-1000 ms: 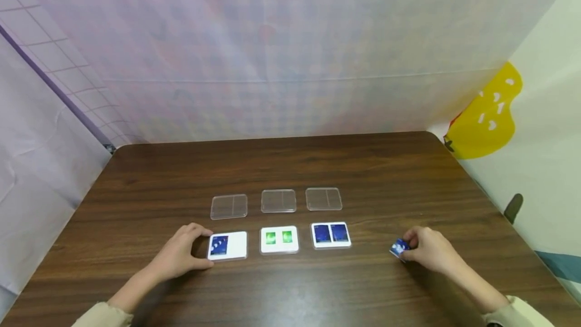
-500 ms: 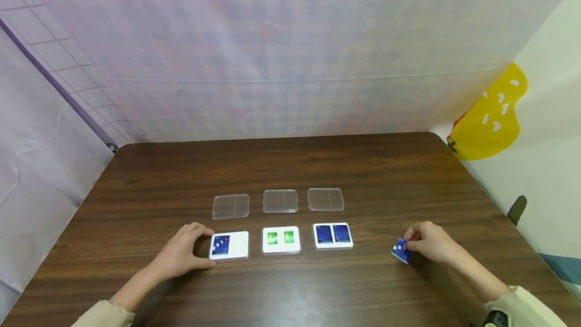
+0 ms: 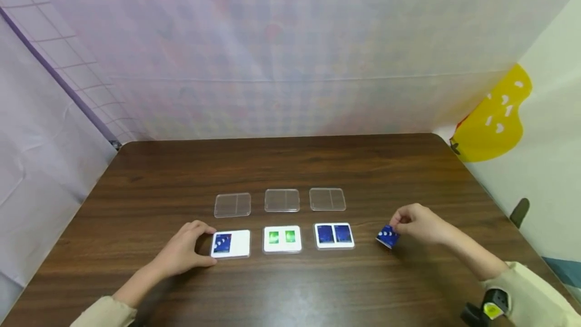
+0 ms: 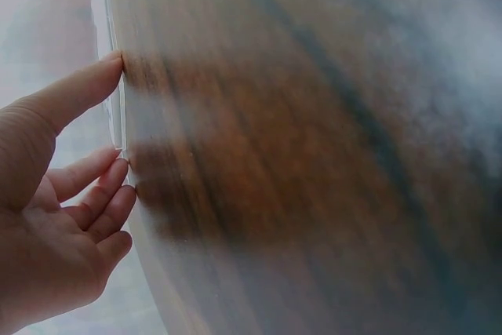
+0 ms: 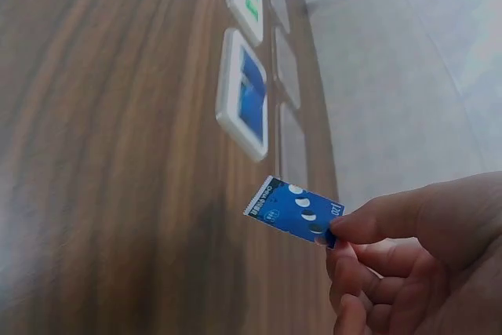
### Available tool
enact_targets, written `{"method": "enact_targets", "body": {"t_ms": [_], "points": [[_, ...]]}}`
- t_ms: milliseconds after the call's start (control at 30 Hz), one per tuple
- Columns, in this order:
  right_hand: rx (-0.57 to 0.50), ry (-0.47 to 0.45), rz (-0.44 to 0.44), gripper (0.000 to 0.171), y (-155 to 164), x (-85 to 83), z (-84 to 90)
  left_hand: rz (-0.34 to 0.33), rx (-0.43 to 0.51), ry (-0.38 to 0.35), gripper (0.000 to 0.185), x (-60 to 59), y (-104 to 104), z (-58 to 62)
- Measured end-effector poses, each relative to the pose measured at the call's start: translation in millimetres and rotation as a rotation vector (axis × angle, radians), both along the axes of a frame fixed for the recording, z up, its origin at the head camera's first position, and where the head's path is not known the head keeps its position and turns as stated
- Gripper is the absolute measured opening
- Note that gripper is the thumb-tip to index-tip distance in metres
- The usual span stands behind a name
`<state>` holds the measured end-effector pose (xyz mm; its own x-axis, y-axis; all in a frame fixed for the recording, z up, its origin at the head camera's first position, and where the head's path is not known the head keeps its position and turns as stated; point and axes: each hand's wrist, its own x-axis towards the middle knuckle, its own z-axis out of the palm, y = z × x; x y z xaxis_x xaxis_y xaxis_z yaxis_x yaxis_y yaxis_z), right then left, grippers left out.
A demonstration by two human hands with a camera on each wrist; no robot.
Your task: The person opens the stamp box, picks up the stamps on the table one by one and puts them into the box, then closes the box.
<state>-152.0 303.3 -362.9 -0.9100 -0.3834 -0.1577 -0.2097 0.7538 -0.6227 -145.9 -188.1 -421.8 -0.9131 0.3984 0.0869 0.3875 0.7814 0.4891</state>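
My right hand (image 3: 419, 223) pinches a blue postage stamp (image 5: 294, 211) by one corner, thumb against fingers. White moon shapes, a perforated edge and "120" show on it, and it is held above the table. My left hand (image 3: 185, 250) holds the left end of a plastic stamp case (image 3: 239, 244), thumb at the near corner and fingertips at the far one. On that case's white insert lies one blue moon stamp (image 3: 222, 243), to the left, with bare white at the right. In the left wrist view the thumb and fingertips (image 4: 112, 60) meet the case's thin edge.
A case with two green stamps (image 3: 282, 239) and a case with two dark blue stamps (image 3: 334, 236) lie in the same row. Behind them are three clear lids (image 3: 233, 205) on the brown table (image 3: 290, 165). Curtains hang at the back and sides.
My right hand has lifted the stamp and brought it left and away from me, turning its moon face into view. My left hand keeps its place at the case.
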Motion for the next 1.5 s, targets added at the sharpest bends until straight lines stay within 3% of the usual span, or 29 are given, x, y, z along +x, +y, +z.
{"method": "enact_targets", "body": {"t_ms": [300,600,1200,1500], "points": [[-0.004,0.037,0.056,0.005,-46.3,-20.9,20.5,0.004,-0.006,0.005,0.056,-0.4,0.9,-0.7],[0.001,0.091,0.148,0.007,-98.7,-40.3,27.4,0.006,-0.003,0.003,0.057,-0.7,0.7,-1.6],[-0.074,0.029,0.271,0.007,-184.3,-53.9,14.3,0.002,0.001,0.018,0.057,-1.4,0.6,-1.2],[-0.057,-0.008,0.267,0.004,-224.0,-59.6,6.6,0.0,0.006,0.008,0.057,-0.5,0.7,-0.8]]}}
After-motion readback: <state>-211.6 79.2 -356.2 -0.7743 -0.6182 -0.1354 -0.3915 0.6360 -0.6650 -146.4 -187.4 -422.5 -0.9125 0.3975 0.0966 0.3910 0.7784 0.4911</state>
